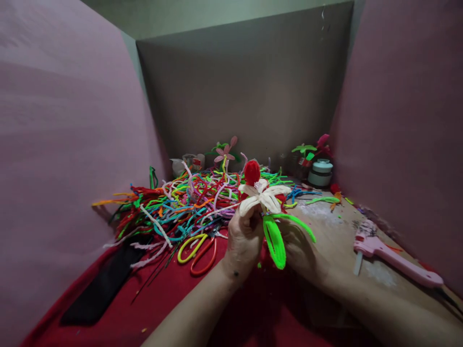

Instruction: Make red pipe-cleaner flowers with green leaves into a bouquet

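A white pipe-cleaner flower (265, 198) stands upright in front of me, with a round red pipe-cleaner piece (252, 172) behind its petals. My left hand (245, 241) is closed around its stem, just under the petals. Bright green looped leaves (275, 243) hang below the flower on the right. Behind those leaves my right hand (302, 248) curls in toward the stem. Its fingertips are hidden, so what they hold does not show. Scissors (203, 255) with one yellow and one red handle lie left of my left hand, their blades partly covered.
A heap of colourful pipe cleaners (195, 197) fills the back left. A black phone-like slab (99, 284) lies on the red cloth (173, 313). On the right are a pink glue gun (398, 262) and a lidded jar (321, 173). Panels enclose the table on three sides.
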Tool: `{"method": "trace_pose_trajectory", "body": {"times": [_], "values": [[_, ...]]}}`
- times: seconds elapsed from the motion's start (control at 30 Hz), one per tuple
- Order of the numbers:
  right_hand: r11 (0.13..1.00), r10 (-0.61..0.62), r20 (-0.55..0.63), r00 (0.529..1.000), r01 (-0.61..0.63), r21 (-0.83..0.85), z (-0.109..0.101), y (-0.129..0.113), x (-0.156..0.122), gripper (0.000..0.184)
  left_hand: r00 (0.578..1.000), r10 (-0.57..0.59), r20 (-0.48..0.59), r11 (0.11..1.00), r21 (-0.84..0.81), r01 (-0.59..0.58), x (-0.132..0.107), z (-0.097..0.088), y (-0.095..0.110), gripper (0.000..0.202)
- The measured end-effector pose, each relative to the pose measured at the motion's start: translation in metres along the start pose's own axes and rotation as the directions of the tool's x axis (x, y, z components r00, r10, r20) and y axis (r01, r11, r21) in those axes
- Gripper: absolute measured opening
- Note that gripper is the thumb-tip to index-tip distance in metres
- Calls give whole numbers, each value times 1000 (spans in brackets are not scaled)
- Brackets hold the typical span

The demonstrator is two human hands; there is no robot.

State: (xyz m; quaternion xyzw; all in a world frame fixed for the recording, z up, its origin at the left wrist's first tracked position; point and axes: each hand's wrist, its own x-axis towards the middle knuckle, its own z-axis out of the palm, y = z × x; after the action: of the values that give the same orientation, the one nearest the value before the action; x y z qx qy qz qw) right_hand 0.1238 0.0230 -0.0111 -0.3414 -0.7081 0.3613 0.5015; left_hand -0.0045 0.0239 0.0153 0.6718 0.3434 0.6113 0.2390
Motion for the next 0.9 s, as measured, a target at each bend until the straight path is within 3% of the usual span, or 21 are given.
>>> {"method": "trace_pose_trajectory", "body": {"times": [0.2, 0.3, 0.37, 0.5, 0.6, 0.67, 0.8, 0.9], "values": [[993, 31, 40, 999, -35, 112, 1, -16, 4, 21, 999, 40, -18, 999, 28, -40, -2, -2, -1, 16], [989, 72, 13, 997, -73, 125, -1, -22, 7, 22, 991, -133, -25, 985, -111, 129, -3, -4, 1, 20], [979, 120, 25, 992, -123, 160, -2, -21, 9, 25, 963, -269, -10, 948, -182, 263, 0, -6, 3, 19], [958, 129, 66, 990, -141, 251, -4, -6, 10, 25, 888, -422, 181, 891, -96, 443, 8, -7, 0, 21], [960, 152, 42, 988, -157, 232, -3, 4, 10, 26, 827, -495, 267, 837, -110, 536, 9, -6, -5, 25], [962, 170, 71, 983, -181, 202, -2, 4, 10, 25, 819, -506, 270, 834, -91, 545, 8, -6, -7, 26], [967, 200, 135, 970, -217, 134, -5, -12, 10, 25, 870, -443, 217, 897, 92, 433, 8, -9, -9, 25], [986, 161, 161, 974, -166, 14, -14, -31, 11, 21, 868, -414, 273, 909, 82, 408, 10, -13, -8, 22]]}}
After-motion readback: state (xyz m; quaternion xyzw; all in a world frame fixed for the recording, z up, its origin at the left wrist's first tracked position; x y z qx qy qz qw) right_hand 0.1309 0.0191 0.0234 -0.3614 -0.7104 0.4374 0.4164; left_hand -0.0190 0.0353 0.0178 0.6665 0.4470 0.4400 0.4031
